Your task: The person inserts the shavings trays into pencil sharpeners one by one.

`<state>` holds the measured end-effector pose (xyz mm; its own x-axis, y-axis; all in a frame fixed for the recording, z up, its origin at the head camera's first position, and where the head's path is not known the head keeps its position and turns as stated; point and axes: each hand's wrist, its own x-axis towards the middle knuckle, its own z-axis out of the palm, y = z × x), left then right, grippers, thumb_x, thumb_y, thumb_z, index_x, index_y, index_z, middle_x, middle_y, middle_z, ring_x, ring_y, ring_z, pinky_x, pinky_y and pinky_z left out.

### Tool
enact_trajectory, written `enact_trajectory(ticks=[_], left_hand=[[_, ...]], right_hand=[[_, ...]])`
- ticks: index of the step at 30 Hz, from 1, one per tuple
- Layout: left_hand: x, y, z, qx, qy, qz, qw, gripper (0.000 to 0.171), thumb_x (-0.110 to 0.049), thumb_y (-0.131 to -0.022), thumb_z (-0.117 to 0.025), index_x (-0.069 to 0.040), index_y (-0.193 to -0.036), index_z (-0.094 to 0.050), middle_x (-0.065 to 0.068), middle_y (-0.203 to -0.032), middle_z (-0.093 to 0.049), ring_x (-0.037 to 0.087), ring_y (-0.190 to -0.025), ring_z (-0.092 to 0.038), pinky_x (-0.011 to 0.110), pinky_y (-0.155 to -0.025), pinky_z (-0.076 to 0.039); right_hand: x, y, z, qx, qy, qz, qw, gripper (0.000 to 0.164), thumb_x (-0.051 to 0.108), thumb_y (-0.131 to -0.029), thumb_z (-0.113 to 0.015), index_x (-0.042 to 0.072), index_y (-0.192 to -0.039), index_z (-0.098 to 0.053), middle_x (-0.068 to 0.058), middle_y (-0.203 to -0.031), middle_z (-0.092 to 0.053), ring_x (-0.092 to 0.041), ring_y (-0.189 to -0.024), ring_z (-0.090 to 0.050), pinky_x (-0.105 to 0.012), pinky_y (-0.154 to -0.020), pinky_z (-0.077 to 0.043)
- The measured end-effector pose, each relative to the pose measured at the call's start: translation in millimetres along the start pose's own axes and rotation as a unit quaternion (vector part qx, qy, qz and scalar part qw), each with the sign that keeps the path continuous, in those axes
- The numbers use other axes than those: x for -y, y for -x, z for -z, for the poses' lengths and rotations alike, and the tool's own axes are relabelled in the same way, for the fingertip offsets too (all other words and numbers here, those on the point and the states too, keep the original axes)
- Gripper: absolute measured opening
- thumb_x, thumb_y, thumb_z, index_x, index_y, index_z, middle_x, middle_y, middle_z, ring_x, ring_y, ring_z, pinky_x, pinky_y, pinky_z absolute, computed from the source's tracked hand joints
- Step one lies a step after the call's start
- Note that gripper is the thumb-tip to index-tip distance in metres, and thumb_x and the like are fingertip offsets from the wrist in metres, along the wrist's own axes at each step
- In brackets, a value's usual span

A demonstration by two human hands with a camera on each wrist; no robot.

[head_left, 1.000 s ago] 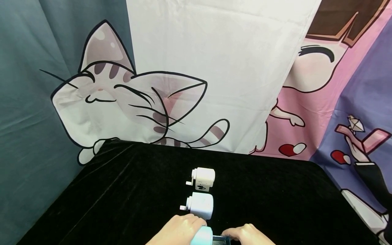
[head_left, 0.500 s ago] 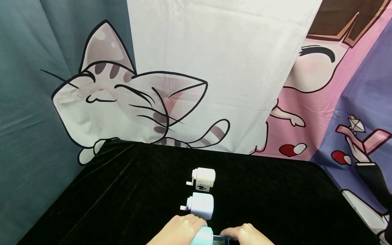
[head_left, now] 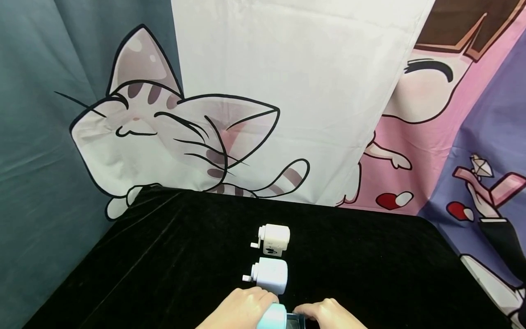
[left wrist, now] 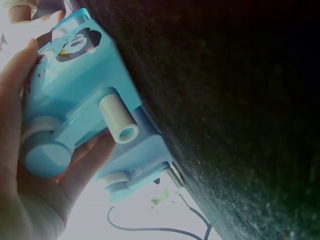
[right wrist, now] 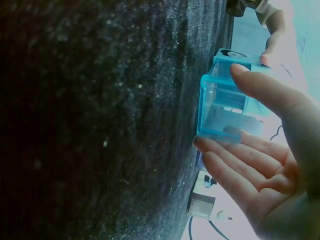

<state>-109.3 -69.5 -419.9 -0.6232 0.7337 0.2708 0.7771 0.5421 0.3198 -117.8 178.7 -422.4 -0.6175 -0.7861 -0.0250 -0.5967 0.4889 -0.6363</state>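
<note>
At the bottom of the head view, my left hand (head_left: 242,307) grips a light-blue hand-crank pencil sharpener (head_left: 272,318). Its crank handle (left wrist: 118,117) and a penguin picture show in the left wrist view. From the sharpener's right side sticks out a see-through blue shavings drawer (right wrist: 222,107), partly pulled out. My right hand (head_left: 330,314) pinches this drawer, thumb on one side and fingertips on the other. The sharpener's lower part is cut off in the head view.
Just beyond my left hand stands a pale-blue sharpener (head_left: 271,276). Behind that is a white sharpener (head_left: 275,238). Both cranks point left. A black cloth (head_left: 370,260) covers the table, and printed curtains (head_left: 304,91) hang behind it.
My right hand has moved slightly left, and the drawer has slid a little further into the sharpener. My left hand has kept its grip in about the same place.
</note>
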Motion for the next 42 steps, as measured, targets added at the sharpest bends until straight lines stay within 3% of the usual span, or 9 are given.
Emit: enact_trajectory(ticks=[11,25,35,42], left_hand=[[-0.3,-0.1,-0.3,-0.012,-0.014,-0.006,0.9998,0.046,-0.048,-0.067,-0.072,-0.020,-0.100,-0.057,-0.014,-0.088,-0.061,-0.006,-0.079,-0.054,0.010,-0.068,-0.045],[-0.1,-1.9,1.5,0.005,-0.004,0.008,0.9999,0.044,-0.046,-0.067,-0.073,-0.020,-0.099,-0.057,-0.013,-0.087,-0.062,-0.007,-0.077,-0.054,0.010,-0.065,-0.045],[0.4,-1.0,-1.9,-0.030,-0.034,-0.013,0.9989,0.042,-0.042,-0.065,-0.074,-0.019,-0.095,-0.057,-0.014,-0.083,-0.060,-0.008,-0.072,-0.050,0.007,-0.061,-0.041],[0.4,-1.5,-2.5,-0.029,-0.033,-0.012,0.9990,0.042,-0.042,-0.065,-0.074,-0.018,-0.095,-0.057,-0.014,-0.082,-0.059,-0.008,-0.072,-0.049,0.008,-0.060,-0.040]], right_hand=[[1.7,-3.2,2.1,0.019,-0.010,-0.025,0.999,0.041,0.044,-0.080,-0.061,0.012,-0.107,-0.060,0.010,-0.092,-0.067,0.011,-0.072,-0.055,-0.015,-0.063,-0.049],[4.8,-9.4,-0.3,0.013,-0.006,-0.021,1.000,0.042,0.046,-0.080,-0.060,0.015,-0.108,-0.060,0.011,-0.092,-0.068,0.011,-0.071,-0.055,-0.014,-0.063,-0.049],[8.5,-15.2,-3.5,0.007,0.013,-0.015,1.000,0.042,0.046,-0.080,-0.060,0.014,-0.107,-0.061,0.011,-0.090,-0.068,0.013,-0.068,-0.054,-0.012,-0.062,-0.048],[9.6,-17.8,-5.0,0.008,0.013,-0.019,1.000,0.040,0.044,-0.080,-0.061,0.014,-0.106,-0.062,0.013,-0.088,-0.068,0.013,-0.063,-0.051,-0.011,-0.060,-0.047]])
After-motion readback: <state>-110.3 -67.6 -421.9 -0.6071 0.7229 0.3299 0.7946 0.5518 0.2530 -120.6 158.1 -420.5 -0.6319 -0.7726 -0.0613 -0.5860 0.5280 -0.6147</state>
